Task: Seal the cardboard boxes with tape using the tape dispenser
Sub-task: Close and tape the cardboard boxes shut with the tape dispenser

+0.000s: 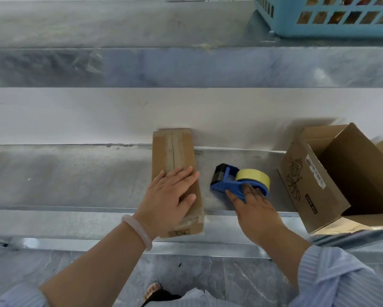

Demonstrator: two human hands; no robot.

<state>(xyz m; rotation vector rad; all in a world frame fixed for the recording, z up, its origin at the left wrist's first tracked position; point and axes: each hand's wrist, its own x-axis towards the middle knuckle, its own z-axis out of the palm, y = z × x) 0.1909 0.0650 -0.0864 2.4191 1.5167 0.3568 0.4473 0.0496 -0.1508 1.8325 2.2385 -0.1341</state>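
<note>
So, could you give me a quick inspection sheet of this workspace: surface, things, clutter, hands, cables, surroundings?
Surface: grey metal bench, scuffed.
Job's things: long box, closed, tape along its seam; blue tape dispenser lying beside it with a yellow roll; open box at the right, flaps apart.
Clutter: nothing seen.
Hands: left hand lies flat on the long box; right hand touches the tape dispenser, fingers fairly straight.
Cables: nothing seen.
Surroundings: blue basket on the shelf above; tiled floor below.
</note>
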